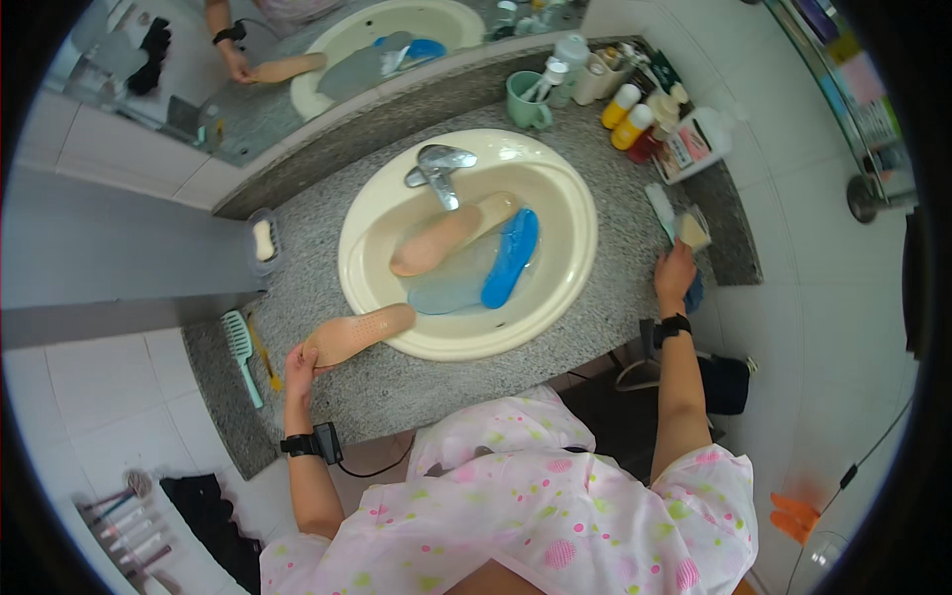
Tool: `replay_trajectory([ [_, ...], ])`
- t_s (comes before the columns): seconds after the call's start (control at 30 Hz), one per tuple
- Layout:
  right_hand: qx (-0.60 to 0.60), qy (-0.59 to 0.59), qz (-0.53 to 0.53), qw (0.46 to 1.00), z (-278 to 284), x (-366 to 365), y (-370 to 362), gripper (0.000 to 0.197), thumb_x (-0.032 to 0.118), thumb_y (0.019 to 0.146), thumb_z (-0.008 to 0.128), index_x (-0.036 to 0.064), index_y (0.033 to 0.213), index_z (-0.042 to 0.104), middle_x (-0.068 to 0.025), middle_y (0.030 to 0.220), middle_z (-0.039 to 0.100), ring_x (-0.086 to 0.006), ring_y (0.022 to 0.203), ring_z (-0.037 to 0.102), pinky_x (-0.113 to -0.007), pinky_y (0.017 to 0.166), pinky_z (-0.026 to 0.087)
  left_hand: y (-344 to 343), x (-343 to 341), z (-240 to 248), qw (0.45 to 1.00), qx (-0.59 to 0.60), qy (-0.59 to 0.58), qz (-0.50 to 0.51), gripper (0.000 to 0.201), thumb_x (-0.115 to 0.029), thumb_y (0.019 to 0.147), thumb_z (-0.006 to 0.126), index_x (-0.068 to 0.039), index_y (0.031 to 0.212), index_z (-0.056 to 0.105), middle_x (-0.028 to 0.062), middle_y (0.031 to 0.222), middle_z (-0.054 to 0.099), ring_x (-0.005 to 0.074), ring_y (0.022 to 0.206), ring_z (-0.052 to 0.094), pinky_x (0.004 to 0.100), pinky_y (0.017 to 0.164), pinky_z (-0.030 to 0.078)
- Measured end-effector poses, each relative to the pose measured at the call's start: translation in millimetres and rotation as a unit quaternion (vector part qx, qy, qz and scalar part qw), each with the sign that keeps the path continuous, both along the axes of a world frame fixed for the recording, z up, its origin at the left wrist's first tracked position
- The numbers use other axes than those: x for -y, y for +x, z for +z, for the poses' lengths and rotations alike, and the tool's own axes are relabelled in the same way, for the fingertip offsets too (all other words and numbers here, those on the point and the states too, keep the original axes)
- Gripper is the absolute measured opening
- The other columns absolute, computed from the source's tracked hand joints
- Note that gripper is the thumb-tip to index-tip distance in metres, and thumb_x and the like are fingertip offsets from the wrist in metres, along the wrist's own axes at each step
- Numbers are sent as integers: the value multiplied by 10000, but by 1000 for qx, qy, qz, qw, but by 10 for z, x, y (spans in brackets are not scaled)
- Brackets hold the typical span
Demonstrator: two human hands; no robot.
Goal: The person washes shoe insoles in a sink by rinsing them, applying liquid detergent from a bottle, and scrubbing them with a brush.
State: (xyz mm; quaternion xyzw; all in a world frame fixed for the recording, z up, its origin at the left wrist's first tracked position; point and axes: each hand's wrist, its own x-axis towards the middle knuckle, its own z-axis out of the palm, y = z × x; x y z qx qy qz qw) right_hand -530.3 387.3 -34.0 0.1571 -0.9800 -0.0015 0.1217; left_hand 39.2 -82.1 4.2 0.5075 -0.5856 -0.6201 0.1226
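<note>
Okay, grey speckled counter [623,273] all round me, cream sink [584,233] set in it, water in the bottom, tap [436,171] at the back. In the basin, two pcs: a beige insole [436,244] lying tilted under the tap and a blue insole [511,260] along the R side.

And here's the one in play: held insole [359,335], beige w/ tiny holes, out on my L, far end over the sink's front-left rim. Can't tell if it's touching.

L hand [300,371] has it by the near end, thumb & fingers pinching. R hand [676,270] is way over at the R edge of the ctr, fingertips at a pale yellow block [692,234], white brush [659,210] just beside. Gripped or only touched? Can't tell, fingers too small in view.

Step in hand, I'd say: insole held, supplies being got at, prob for washing. Next move calls for a sure pinch on the block, brush left undisturbed, L grip kept snug b/c wet soles slip.
</note>
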Motion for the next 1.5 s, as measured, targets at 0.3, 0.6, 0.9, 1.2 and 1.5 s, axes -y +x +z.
replay_trajectory([
  [0.3,-59,71,-5,996,-199,20,-162,438,155,868,650,35,1262,505,-178,1148,543,-361,1012,568,-480,790,492,655,550,-62,975,157,-33,-156,464,-380,923,604,2,1187,593,130,1015,665,246,901,667,376,721,547],
  [0.6,71,17,-98,993,-535,-180,-282,343,183,870,656,-39,1094,521,-272,1128,535,-410,1014,562,-520,764,522,37,9,-200,835,272,-455,-146,476,-95,870,584,38,1311,463,264,1325,453,425,1180,467,422,984,404],
  [0.9,106,115,-130,979,-450,-229,-446,385,396,871,555,129,1129,655,-126,1185,628,-312,1096,606,-466,902,494,302,-844,-168,798,325,-371,-346,812,-352,880,619,-90,1508,176,154,1566,146,365,1436,152,668,1081,138],
  [1.2,-86,117,-117,982,-274,52,-160,307,353,836,579,101,911,738,-133,956,710,-299,906,688,-414,770,539,315,-874,-192,796,327,-377,-343,804,-406,881,602,-140,1516,185,137,1580,106,356,1441,140,655,1084,150],
  [1.5,135,123,-85,979,-267,-245,-372,483,462,860,615,-3,968,687,-224,1001,647,-371,956,614,-463,801,515,289,-894,-273,790,309,-396,-352,746,-373,861,633,-163,1488,288,196,1541,178,416,1387,218,645,1063,205],
])
